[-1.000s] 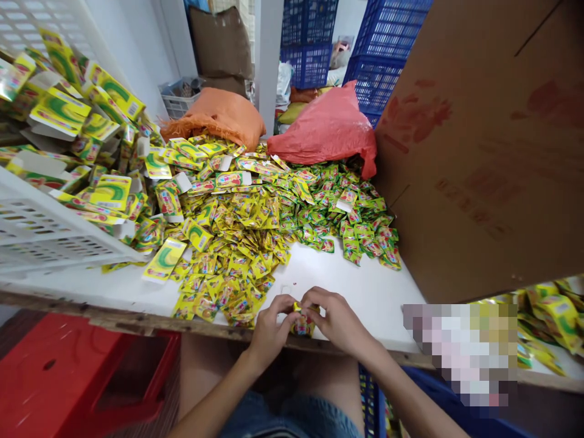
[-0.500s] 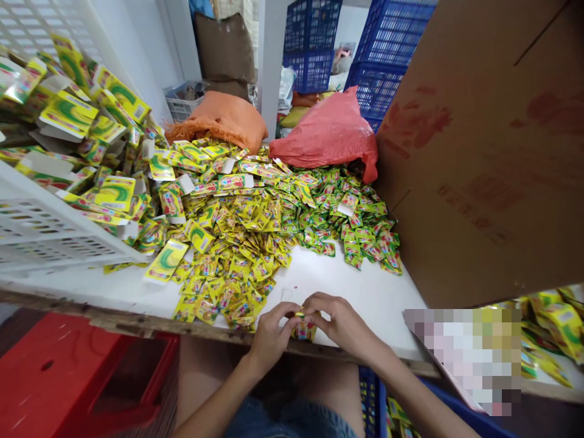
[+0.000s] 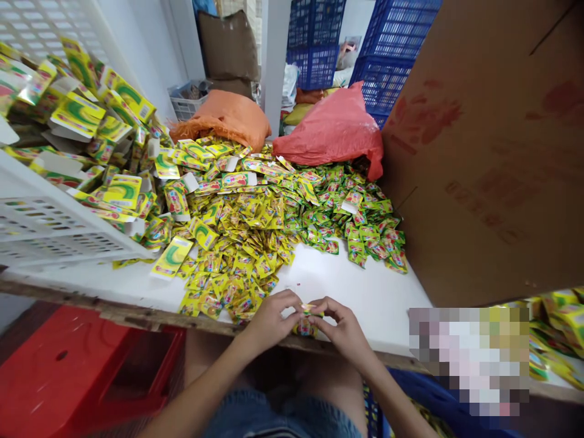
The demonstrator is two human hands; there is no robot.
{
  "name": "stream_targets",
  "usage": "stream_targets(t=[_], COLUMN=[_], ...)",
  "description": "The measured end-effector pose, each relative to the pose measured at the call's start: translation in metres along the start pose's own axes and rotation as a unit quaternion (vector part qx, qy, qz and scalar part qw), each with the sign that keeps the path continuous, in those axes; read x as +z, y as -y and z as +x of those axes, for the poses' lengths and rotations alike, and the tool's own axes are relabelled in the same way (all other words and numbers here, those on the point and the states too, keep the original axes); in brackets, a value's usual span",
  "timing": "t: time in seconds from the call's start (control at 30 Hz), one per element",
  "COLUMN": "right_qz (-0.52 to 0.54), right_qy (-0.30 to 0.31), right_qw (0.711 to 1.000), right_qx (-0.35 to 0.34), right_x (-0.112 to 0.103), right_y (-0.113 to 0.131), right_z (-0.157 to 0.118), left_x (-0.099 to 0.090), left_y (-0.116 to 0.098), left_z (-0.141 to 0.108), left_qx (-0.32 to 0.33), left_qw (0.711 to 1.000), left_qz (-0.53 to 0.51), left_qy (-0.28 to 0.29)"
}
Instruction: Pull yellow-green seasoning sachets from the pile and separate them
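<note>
At the front edge of the white table, my left hand (image 3: 274, 317) and my right hand (image 3: 340, 325) meet over a small yellow packet (image 3: 305, 327). Both hands are closed, thumbs and fingers pinching the packet's top from either side. Just beyond the left hand spreads a heap of yellow sachets (image 3: 246, 243). Green sachets (image 3: 335, 210) lie farther back to the right. A flattish yellow box (image 3: 172, 257) rests left of the yellow heap. The fingers hide part of the packet's upper edge.
A white crate (image 3: 68, 225) full of yellow boxes stands at the left. A large cardboard box (image 3: 483, 182) rises at the right. Orange (image 3: 228, 118) and red (image 3: 335, 128) sacks lie behind the heaps. A red stool (image 3: 59, 365) is below left.
The view has shifted slightly. Both hands remain at the packet, their fingers a little changed in position, and a pale and green upper part of it now shows between them.
</note>
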State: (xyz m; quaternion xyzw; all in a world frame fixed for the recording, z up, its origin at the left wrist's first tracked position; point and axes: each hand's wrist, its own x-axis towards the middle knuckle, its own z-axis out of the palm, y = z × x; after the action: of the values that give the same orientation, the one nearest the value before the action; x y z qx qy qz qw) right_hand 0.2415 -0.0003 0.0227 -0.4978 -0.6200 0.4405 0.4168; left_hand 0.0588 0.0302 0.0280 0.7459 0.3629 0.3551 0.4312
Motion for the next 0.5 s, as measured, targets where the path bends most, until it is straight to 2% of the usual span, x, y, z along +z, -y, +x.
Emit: stream_targets(t=[0.1,0.23,0.4,0.5], right_qz=[-0.02,-0.03,-0.04,-0.077], right_qy=[-0.022,-0.09,-0.168,-0.227], right_qw=[1.0,0.995,0.985,0.97], right_qx=[0.001,-0.007,-0.018,-0.042], right_x=[0.003,0.013,0.026,0.015], right_y=[-0.006,-0.013,-0.019,-0.01], right_z=[-0.004,-0.013,-0.025,-0.035], left_x=[0.002,0.017,0.034,0.038], left_y=[0.001,0.007,0.011,0.007], left_z=[-0.003,-0.008,-0.013,-0.015], left_qx=[-0.003,-0.017,0.009,0.016], left_qw=[1.0,0.999,0.996,0.995], left_qz=[0.01,-0.027,-0.061,-0.079], left_qy=[0.007,-0.034,-0.072,-0.066])
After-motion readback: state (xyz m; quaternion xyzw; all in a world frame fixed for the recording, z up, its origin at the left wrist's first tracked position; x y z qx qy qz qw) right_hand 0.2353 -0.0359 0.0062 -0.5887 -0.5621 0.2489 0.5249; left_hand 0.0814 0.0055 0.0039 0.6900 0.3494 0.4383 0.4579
